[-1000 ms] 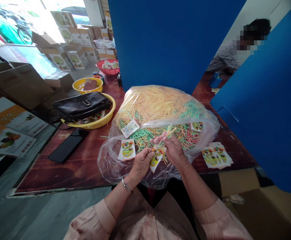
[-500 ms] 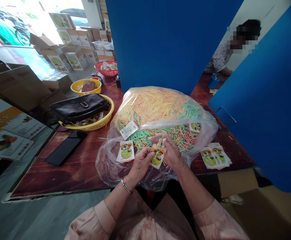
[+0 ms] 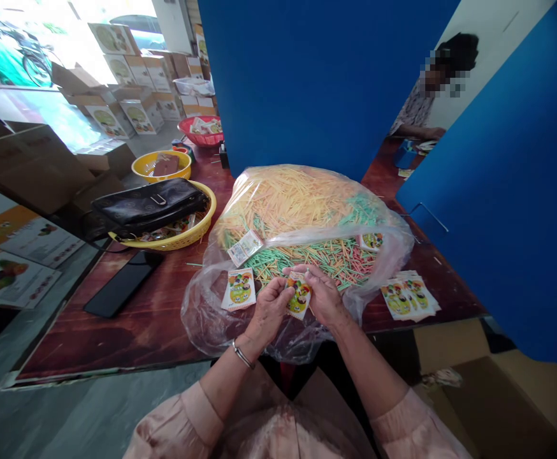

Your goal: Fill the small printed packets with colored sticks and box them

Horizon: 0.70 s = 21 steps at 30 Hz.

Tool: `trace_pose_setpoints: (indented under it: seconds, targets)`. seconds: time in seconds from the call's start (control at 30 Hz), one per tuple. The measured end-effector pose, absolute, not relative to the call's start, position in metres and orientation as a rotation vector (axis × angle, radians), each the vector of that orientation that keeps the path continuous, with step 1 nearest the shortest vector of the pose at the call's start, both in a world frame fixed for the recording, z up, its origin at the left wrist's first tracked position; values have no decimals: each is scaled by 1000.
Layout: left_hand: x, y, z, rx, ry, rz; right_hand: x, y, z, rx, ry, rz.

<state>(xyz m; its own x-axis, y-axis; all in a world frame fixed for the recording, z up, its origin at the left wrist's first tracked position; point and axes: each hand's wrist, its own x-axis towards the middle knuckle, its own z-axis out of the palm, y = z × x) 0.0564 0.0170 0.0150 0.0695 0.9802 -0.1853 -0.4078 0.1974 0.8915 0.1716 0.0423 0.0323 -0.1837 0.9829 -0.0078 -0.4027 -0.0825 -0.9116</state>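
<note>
Sticks that had poked above my fingers a moment before had sunk into the packet. On the dark red wooden surface (image 3: 154, 319) sat the big clear plastic bag of coloured thin sticks (image 3: 302, 210), mouth toward me for easy reach. My left hand (image 3: 267, 310) and right hand (image 3: 324, 296) both pinched the small printed paper packet (image 3: 299, 296) over that mouth, steadying it upright.

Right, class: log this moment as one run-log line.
left hand: holds small printed paper packet | right hand: pinches the same packet | under hands: clear plastic bag of coloured sticks | surface: dark wooden table
</note>
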Motion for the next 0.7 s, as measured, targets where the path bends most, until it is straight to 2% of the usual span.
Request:
trace_pose_setpoints:
  seconds: [0.1, 0.23, 0.4, 0.53, 0.7]
  targets:
    - [55, 18, 13, 776, 973, 1270, 171, 42, 32, -889, -1154, 1457]
    - [52, 21, 11, 883, 1071, 1221, 173, 44, 33, -1071, -1441, 1134]
    - [60, 22, 18, 1182, 1182, 1048, 192, 41, 36, -1245, -1424, 912]
    - [59, 18, 21, 1119, 1179, 1020, 257, 31, 40, -1369, -1312, 804]
    - [10, 13, 21, 1273, 1479, 1024, 371, 26, 19, -1725, -1415, 344]
